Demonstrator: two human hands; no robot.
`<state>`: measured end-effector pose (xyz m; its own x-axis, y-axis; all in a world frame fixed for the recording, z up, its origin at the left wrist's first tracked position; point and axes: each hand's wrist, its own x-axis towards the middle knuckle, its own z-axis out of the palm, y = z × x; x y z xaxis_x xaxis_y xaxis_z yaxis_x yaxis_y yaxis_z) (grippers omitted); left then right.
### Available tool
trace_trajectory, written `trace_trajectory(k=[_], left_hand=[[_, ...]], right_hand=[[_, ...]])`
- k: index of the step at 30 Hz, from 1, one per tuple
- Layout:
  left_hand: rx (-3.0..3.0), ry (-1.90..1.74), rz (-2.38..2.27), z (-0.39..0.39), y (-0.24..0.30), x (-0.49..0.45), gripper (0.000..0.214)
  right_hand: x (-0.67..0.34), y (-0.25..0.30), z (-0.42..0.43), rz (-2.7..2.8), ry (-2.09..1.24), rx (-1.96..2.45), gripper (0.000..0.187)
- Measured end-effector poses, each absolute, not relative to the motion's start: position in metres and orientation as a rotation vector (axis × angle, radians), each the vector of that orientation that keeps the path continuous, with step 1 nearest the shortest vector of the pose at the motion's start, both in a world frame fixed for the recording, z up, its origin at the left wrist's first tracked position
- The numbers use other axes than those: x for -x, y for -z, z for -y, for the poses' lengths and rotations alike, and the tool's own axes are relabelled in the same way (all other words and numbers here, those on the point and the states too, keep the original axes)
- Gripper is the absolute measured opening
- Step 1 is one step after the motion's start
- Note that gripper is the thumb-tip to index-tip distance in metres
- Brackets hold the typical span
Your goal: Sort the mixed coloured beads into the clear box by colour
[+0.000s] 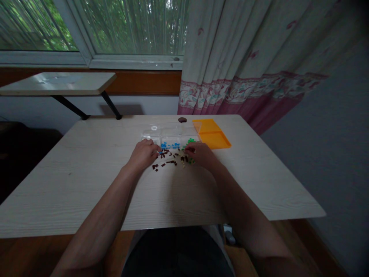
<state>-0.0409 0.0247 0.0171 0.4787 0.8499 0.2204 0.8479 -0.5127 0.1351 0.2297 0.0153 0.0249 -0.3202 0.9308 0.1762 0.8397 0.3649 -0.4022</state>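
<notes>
Both my hands rest on a pale wooden table (86, 181) at a scatter of small dark brown pieces (168, 159). My left hand (144, 153) lies at the left edge of the scatter, fingers curled and pinched toward the pieces. My right hand (201, 154) sits at the right edge, fingers bent down over a few green and pale pieces (188, 159). What either hand holds is too small to make out. Just behind the hands is a clear compartment box (170, 136) with blue pieces (170, 145) in one cell and green pieces (190, 141) in another.
An orange lid or tray (211, 134) lies to the right of the clear box. A round hole (182, 119) is at the table's far edge. A small side table (57, 82) stands back left under the window; a curtain (245, 57) hangs back right.
</notes>
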Motion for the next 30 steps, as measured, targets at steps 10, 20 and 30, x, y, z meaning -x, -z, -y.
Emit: trace_trajectory(k=[10,20,30], left_hand=[[-2.613,-0.615,-1.479,-0.024,-0.016,0.035,0.018],[-2.445,-0.886,-1.494,-0.024,-0.016,0.030,0.017],[-2.317,-0.996,-1.379,-0.020,-0.014,0.016,0.014]], right_hand=[[-0.230,-0.012,-0.022,2.074,-0.268,1.422,0.021],[-0.201,0.000,-0.034,1.856,-0.078,1.407,0.009],[-0.200,0.007,-0.038,1.982,0.036,1.363,0.023]])
